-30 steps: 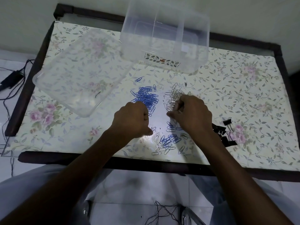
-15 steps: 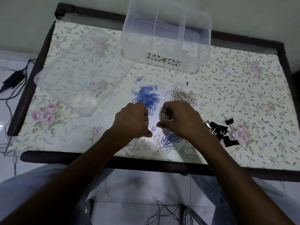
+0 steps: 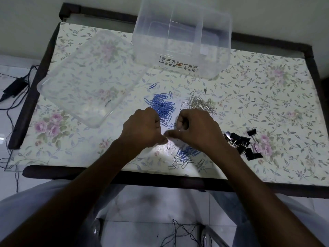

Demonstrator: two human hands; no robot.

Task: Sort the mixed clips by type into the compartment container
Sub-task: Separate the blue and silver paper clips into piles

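While both hands work over the mixed heap (image 3: pixel 185 155) at the bench's (image 3: pixel 267 104) near edge, sorted piles lie apart: blue paper clips (image 3: pixel 162 106), silver paper clips (image 3: pixel 201 104), black binder clips (image 3: pixel 242 144). The left hand (image 3: pixel 142 129) is fisted; the right hand (image 3: pixel 194 129) is curled, thumb out, and any grip is hidden. The compartment container (image 3: pixel 181 38) looks empty. Next likely comes picking single clips from the tangle.

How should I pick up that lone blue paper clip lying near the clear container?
The lone blue paper clip lies flat and apart from the blue pile. Probably best to come straight down and pinch its two long sides, or slide a nail under one rounded end.
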